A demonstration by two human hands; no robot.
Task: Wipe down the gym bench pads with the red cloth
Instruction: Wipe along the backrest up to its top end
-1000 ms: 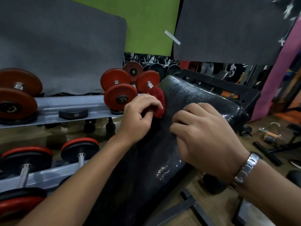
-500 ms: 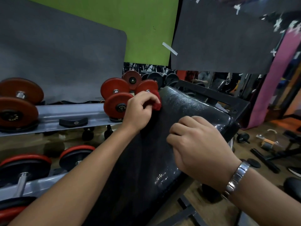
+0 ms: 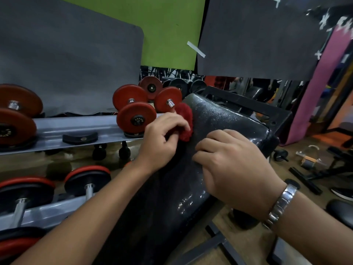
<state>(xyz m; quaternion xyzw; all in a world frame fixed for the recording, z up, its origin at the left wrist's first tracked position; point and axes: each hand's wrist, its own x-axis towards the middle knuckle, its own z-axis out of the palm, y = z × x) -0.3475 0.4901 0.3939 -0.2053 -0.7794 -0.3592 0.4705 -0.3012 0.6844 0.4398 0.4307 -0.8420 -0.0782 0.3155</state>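
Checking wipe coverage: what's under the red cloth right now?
The red cloth, gripped by the left hand, lies against the black bench pad near its upper end. The pad surface directly beneath is covered, so its condition there cannot be seen.

The bunched red cloth (image 3: 185, 121) is pressing against the left edge of the tilted, glossy black bench pad (image 3: 225, 119), near its far corner.

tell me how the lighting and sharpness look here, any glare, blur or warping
Head view: dim, flat light; sparkly glare on the black bench pad, strongest along its lower edge; wide-angle distortion tilts the pink panel at the right edge; the white marks top right are smeared; left hand and red cloth look fairly sharp.
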